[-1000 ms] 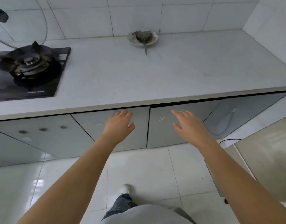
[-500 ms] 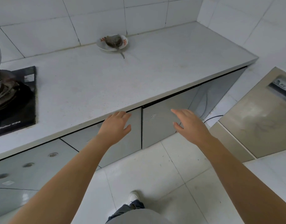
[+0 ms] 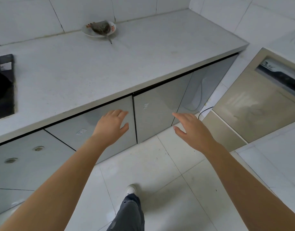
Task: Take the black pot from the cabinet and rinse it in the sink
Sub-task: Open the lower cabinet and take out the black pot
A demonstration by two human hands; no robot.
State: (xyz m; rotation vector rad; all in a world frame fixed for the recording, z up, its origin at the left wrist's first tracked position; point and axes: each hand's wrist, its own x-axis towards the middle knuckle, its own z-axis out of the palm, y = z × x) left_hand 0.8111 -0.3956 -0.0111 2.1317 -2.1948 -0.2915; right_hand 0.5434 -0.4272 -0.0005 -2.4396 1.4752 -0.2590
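Since the earlier frames the view has swung rightward — the stove (image 3: 3,87) has slid almost off the left edge, and a steel-fronted appliance (image 3: 260,100) now fills the right side. Both arms remain extended toward the grey cabinet doors under the counter (image 3: 110,70).

Left hand (image 3: 112,126): fingers straight and relaxed, holding nothing, in front of the left door (image 3: 100,127) near its free edge. Contact with the door cannot be confirmed. Right hand (image 3: 191,130): fingers spread and empty, in front of the right door (image 3: 156,114), apart from it as far as I can tell.

Judgement: hands are placed either side of the seam between the two doors, likely because no handles show and the doors must be pulled or pressed at their meeting edges.

Black pot — not visible; all doors are closed, so it is presumably inside. Its look cannot be described. No sink in view either.

Also noted: a small dish (image 3: 100,29) with a dark lump in it, at the back of the counter by the tiled wall.
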